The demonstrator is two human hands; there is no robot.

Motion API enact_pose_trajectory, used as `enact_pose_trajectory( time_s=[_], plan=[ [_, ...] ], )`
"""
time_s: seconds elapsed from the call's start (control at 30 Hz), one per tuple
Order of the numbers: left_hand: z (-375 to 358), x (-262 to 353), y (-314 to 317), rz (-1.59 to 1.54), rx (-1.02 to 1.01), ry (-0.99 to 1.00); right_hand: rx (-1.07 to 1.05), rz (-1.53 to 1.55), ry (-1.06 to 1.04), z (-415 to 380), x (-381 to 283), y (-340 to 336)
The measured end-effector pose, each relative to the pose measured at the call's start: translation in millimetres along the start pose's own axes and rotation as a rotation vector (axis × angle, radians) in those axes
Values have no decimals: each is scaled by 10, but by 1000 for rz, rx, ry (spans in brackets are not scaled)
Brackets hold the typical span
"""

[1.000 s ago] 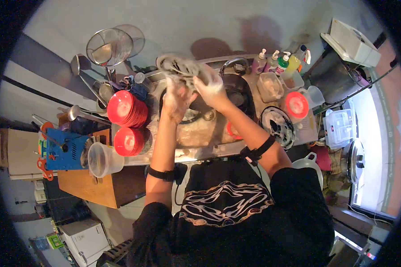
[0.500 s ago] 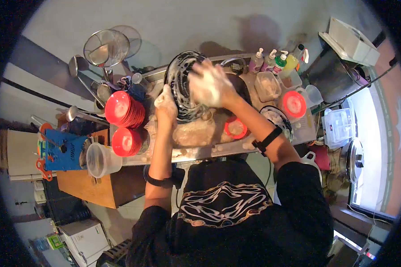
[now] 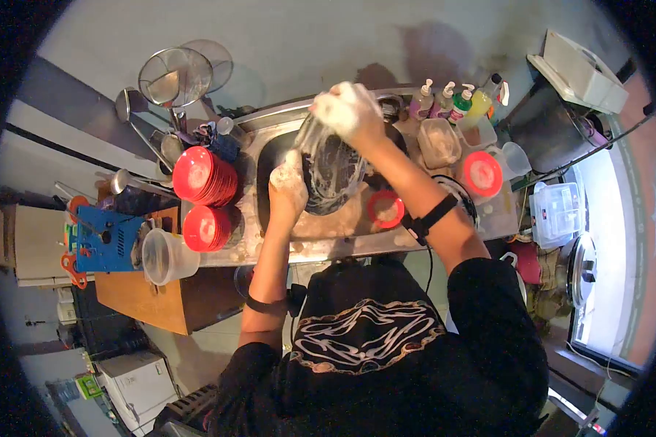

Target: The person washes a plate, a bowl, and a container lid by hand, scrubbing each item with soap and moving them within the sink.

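Soapy hands, round dark plate, steel sink

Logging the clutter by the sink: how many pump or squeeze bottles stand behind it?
4, in a row at the sink's back right corner: pink bottle, clear bottle, green bottle, yellow bottle. The right arm may hide others.

Soapy right hand covers the top rim of the dark round soapy plate; suds blur its pattern.
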State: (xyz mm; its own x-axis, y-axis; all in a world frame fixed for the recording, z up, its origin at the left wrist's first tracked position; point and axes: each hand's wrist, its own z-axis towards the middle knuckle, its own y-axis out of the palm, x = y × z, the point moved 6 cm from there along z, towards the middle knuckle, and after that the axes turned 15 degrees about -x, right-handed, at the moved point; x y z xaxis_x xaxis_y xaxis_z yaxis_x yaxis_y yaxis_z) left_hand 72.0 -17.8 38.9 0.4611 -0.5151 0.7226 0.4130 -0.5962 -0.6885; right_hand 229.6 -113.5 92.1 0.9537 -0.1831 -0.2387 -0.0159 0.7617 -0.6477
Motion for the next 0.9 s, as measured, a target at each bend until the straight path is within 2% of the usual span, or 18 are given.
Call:
enact_pose_trajectory(
  time_s=[0.07, 0.1, 0.13, 0.2, 0.23, 0.3, 0.4, 0.5, 0.53, 0.57, 0.6, 0.67, 0.7, 0.73, 0.8, 0.83, 0.87, 0.9],
  plan=[
    [20, -4, 67, 66, 85, 278, -62, 61, -276, -94, -335, -4],
    [-12, 10, 73, 61, 63, 271, -152, 129, -291, -129, -412, 107],
    [-10, -39, 84, 64, 62, 265, -91, 132, -385, -163, -480, 72],
    [-10, -31, 102, 299, 124, 395, -55, 49, -341, -96, -281, 92],
    [-54, 4, 53, 43, -11, 142, -82, 8, -217, -25, -73, 170],
    [-107, 75, 5, 52, 0, 158, -169, -96, 19, 103, 236, 236],
    [-82, 98, 59, -36, 26, 176, -174, -19, 54, 80, 154, 174],
    [-66, 49, 164, -131, 31, 158, -151, 88, -333, -72, -356, 106],
    [-59, 9, 170, -21, 139, 338, -205, 114, -459, -95, -493, 25],
    [-97, -32, 196, 89, 247, 518, -131, 206, -429, -91, -427, -9],
    [-152, 65, 154, 90, 245, 507, -260, 260, -297, -35, -271, 14],
    [-174, 20, 133, -216, 14, -79, 97, 385, 136, -21, 83, 74],
    [-158, 56, 149, -243, 49, 72, 92, 470, 254, -29, 137, 108],
    [-141, 26, 180, -241, 51, 68, 90, 474, 255, -60, 98, 104],
    [-128, -16, 258, -487, 49, 11, -156, 418, -38, -182, -279, 92],
    [-17, -264, 338, -542, 101, 158, -304, 420, -99, -294, -454, 53],
    [-87, -164, 364, -1016, 58, 26, -293, 477, -99, -503, -559, 155],
    [-60, -337, 401, -1062, 23, -64, -299, 468, -113, -699, -611, 202]
  ],
)
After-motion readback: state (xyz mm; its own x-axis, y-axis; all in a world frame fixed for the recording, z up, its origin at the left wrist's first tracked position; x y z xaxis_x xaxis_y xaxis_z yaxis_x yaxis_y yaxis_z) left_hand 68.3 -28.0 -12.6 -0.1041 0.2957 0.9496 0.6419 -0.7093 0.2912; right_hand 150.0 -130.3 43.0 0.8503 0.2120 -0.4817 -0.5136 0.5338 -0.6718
